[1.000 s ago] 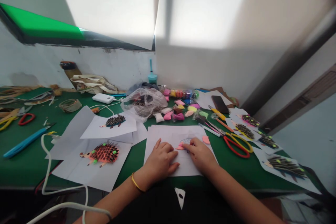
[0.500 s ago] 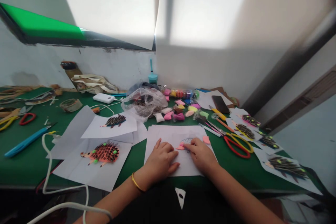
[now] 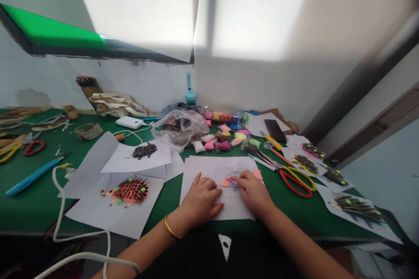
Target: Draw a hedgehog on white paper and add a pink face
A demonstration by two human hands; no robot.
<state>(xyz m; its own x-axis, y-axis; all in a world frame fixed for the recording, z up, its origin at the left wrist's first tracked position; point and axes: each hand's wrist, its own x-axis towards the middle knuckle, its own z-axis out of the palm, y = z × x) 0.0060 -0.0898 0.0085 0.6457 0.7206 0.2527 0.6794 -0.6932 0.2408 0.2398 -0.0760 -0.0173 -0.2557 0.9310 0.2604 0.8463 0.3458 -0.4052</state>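
Observation:
Flat on the left part of the white paper (image 3: pixel 196 170) rests my left hand (image 3: pixel 202 200), fingers spread and holding nothing. My right hand (image 3: pixel 251 189) reaches over the drawing with its index finger stretched out, the fingertip at a small piece of pink clay (image 3: pixel 225 182). That clay covers the pointed left end of an outlined, dotted hedgehog drawing (image 3: pixel 235 175). A larger lump of pink clay (image 3: pixel 258 175) lies at the paper's right edge, just beyond my right hand. The right hand partly hides the drawing.
Small clay packets (image 3: pixel 222 145) and a clear plastic bag (image 3: pixel 180 128) lie behind the paper. Scissors (image 3: pixel 296 181), a phone (image 3: pixel 274 130) and finished hedgehog pictures (image 3: pixel 356 209) are at right. Another hedgehog picture (image 3: pixel 126 192), a blue cutter (image 3: pixel 34 176) and a white cable (image 3: pixel 57 209) are at left.
My right index finger has shifted slightly on the pink clay and now points outstretched, uncovering more of the drawing. My left hand stays in place.

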